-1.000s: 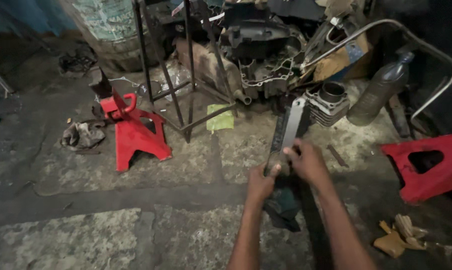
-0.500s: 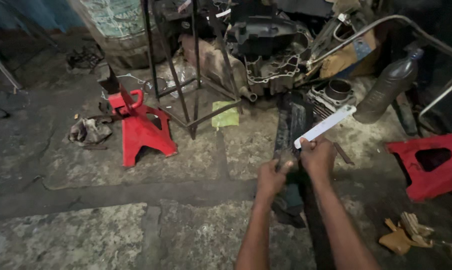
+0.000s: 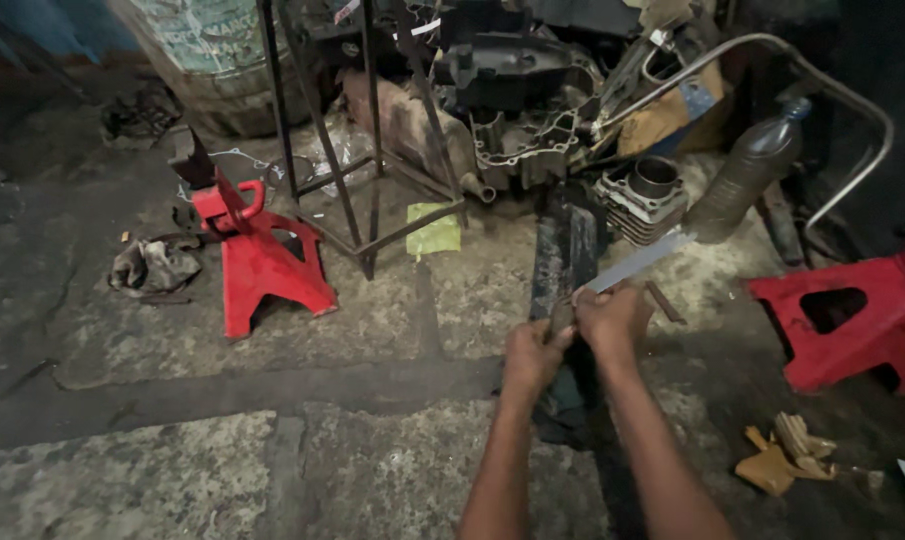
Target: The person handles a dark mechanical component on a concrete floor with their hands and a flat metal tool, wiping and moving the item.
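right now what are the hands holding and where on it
The right hand grips a flat silvery metal strip at its near end. The left hand holds the near end of a long dark metal piece standing on the floor.

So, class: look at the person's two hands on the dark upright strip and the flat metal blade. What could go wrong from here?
1. The right hand grips the flat metal blade bare; it could slip and cut the left hand close beside it.
2. The dark upright strip looks steadied by hand only, so it might twist or tip.
3. The blade's far end points toward the plastic bottle and engine cylinder; a slip might strike them.
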